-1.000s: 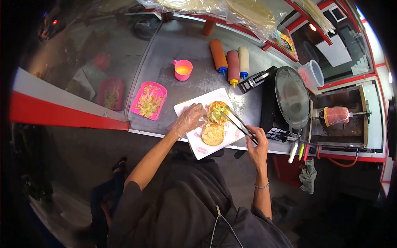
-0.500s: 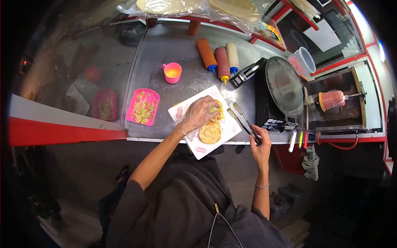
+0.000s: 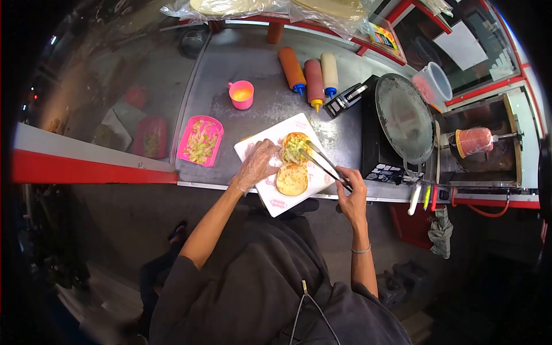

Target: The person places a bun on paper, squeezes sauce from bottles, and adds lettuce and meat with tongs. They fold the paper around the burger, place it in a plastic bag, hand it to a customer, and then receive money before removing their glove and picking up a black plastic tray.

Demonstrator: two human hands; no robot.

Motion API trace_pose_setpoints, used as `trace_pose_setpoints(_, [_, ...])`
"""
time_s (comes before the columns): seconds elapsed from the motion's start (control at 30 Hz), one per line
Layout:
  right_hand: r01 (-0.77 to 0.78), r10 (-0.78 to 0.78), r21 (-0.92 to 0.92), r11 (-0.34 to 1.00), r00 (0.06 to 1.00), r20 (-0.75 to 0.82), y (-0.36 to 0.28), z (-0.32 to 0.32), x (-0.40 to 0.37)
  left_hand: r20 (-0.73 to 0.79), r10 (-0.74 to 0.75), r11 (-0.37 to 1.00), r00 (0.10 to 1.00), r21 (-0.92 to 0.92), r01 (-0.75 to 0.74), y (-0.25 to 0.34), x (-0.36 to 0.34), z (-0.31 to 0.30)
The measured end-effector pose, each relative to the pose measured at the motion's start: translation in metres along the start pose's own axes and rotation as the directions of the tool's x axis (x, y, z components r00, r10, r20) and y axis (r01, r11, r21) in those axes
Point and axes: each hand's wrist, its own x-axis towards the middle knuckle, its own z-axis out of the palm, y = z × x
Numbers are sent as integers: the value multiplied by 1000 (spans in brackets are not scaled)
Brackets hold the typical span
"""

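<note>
My left hand, in a clear plastic glove, is beside the left edge of the bun, its fingers and thumb apart with nothing seen between them. My right hand grips black-handled metal tongs. The tongs' tips rest at the shredded vegetables heaped on the far bun half. Nearer me lies the other bun half, cut side up and bare. Both halves sit on white printed wrapping paper, stacked at the counter's front edge.
On the left stands a pink tray of shredded vegetables, with a pink cup behind it. Several squeeze bottles lie toward the back. A black stove carries a round griddle at right, near a meat spit and hanging knives.
My left hand has drawn back from the topping toward the left, uncovering it. My right hand has brought the tongs up and left, so their tips now meet the vegetables.
</note>
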Motion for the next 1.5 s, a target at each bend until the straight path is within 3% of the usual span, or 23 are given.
trace_pose_setpoints(0.27, [-58,59,35,998,998,-17,13,-13,-9,94,-77,994,993,-72,84,1,6,5])
trace_pose_setpoints(0.33, [-59,59,29,998,998,-12,16,-15,-11,78,-51,993,996,114,42,3,4,5])
trace_pose_setpoints(0.47, [-52,52,27,998,999,-12,24,-20,-13,116,-86,979,989,195,62,-14,6,13])
trace_pose_setpoints(0.53, [-25,24,-3,1000,1000,-14,25,-26,-10,119,-212,977,970,58,206,-11,7,1])
trace_pose_setpoints(0.57, [-40,41,29,999,999,-22,22,-29,-9,117,-209,977,971,62,203,-8,7,-4])
trace_pose_setpoints(0.63, [-57,59,67,996,998,-31,22,-31,-6,15,-331,917,944,-229,325,11,8,-24])
trace_pose_setpoints(0.7, [-62,63,54,997,998,-22,26,-34,-3,-22,-303,932,953,-214,291,27,22,-24])
trace_pose_setpoints(0.77, [-54,56,74,996,998,-26,26,-31,3,-60,-160,944,985,-301,135,42,44,-16])
trace_pose_setpoints(0.8, [-39,40,71,997,999,-17,26,-31,6,-29,-161,968,987,-202,152,46,56,-10])
trace_pose_setpoints(0.97, [15,-19,98,995,999,38,23,-21,23,-17,-99,989,995,-114,96,55,53,-8])
trace_pose_setpoints(1.03, [30,-34,92,995,998,47,19,-19,26,-132,-28,977,991,-212,0,67,35,-40])
trace_pose_setpoints(1.07, [45,-49,85,995,997,54,17,-17,28,-114,-151,964,982,-235,121,69,25,-51])
trace_pose_setpoints(1.2, [74,-76,18,997,990,119,25,-3,30,-251,-279,957,927,-152,246,12,-8,-41])
trace_pose_setpoints(1.23, [82,-83,17,997,989,124,21,-2,33,-260,-282,956,924,-154,248,7,-8,-30])
trace_pose_setpoints(1.3, [76,-79,33,997,993,92,10,-2,35,-198,-359,895,912,-348,277,7,-3,-2])
trace_pose_setpoints(1.5, [36,-37,12,999,996,85,2,-5,36,-213,-333,887,918,-402,229,19,17,19])
